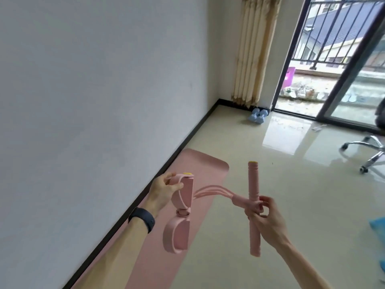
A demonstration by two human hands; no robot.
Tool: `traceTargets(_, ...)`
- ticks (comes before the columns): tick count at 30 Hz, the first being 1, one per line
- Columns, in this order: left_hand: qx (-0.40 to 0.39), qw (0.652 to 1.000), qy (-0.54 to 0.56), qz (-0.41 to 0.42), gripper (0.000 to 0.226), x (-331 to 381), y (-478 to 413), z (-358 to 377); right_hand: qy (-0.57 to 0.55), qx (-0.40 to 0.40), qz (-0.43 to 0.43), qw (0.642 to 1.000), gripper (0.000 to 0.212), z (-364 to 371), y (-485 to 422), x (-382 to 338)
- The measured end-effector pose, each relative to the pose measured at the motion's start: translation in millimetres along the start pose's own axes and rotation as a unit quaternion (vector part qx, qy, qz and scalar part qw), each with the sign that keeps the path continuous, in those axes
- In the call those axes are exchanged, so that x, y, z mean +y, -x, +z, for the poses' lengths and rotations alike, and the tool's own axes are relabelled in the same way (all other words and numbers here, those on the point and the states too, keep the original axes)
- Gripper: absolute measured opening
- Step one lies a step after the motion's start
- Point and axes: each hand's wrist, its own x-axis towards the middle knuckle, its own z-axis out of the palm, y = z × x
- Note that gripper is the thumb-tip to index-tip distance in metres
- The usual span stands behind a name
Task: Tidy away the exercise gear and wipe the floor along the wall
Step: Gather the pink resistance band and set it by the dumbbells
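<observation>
I hold a pink pedal resistance puller in the air between both hands. My left hand (164, 191) pinches the upper foot loop (183, 192) of its pedal end; the lower loop (176, 236) hangs free. My right hand (265, 219) grips the middle of its pink foam handle bar (253, 190), which stands nearly upright. Several pink rubber cords (210, 190) sag between the two ends. Below them a pink exercise mat (195, 172) lies flat on the floor along the wall. Two pale blue dumbbells (258, 116) sit in the far corner.
A white wall with a dark skirting board (187, 140) runs along the left. Beige curtain (253, 51) hangs in the corner by an open balcony door. An office chair base (368, 152) stands at right. Something blue (378, 228) lies at the right edge.
</observation>
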Motion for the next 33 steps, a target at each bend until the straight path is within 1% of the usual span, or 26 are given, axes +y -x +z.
traceTargets(1,-0.006,1.0,-0.007,0.002,0.051,15.6,-10.6,20.4,0.004,0.005,-0.007,1.0,0.042,-15.9,-14.3,-6.6)
traceTargets(2,-0.009,1.0,-0.007,0.006,0.052,32.0,-22.3,40.2,0.001,0.011,-0.019,1.0,0.041,-31.3,-28.7,-15.1)
traceTargets(5,-0.022,0.999,0.013,0.022,0.038,76.9,-58.5,88.6,-0.005,0.032,-0.052,0.998,0.04,-71.5,-72.2,-35.9)
traceTargets(7,-0.029,0.999,0.019,0.036,0.029,102.0,-86.8,114.7,-0.011,0.047,-0.059,0.997,0.04,-93.3,-98.8,-45.2)
traceTargets(8,-0.032,0.998,0.023,0.039,0.029,113.1,-102.0,127.7,-0.015,0.055,-0.06,0.997,0.04,-103.3,-112.3,-47.7)
traceTargets(10,-0.037,0.998,0.03,0.041,0.041,135.1,-131.9,151.8,-0.023,0.071,-0.062,0.995,0.042,-121.0,-139.6,-51.9)
traceTargets(11,-0.042,0.998,0.029,0.044,0.043,143.6,-147.5,163.4,-0.023,0.079,-0.061,0.995,0.044,-128.8,-153.5,-53.4)
traceTargets(14,-0.063,0.996,0.024,0.055,0.041,167.4,-191.1,192.7,-0.016,0.09,-0.063,0.994,0.044,-146.1,-195.6,-59.5)
traceTargets(17,-0.079,0.994,0.026,0.066,0.039,190.4,-251.0,227.9,0.002,0.105,-0.07,0.992,0.045,-160.8,-258.5,-70.9)
traceTargets(20,-0.085,0.993,0.032,0.07,0.039,211.1,-314.1,261.7,0.008,0.103,-0.073,0.992,0.046,-168.8,-328.1,-87.6)
traceTargets(26,-0.099,0.993,0.049,0.028,0.036,253.4,-447.3,328.7,0.015,0.096,-0.052,0.994,0.044,-172.6,-467.5,-124.4)
traceTargets(33,-0.101,0.988,0.103,-0.052,0.032,296.1,-568.5,408.1,0.01,0.036,-0.03,0.999,0.05,-155.8,-594.4,-138.2)
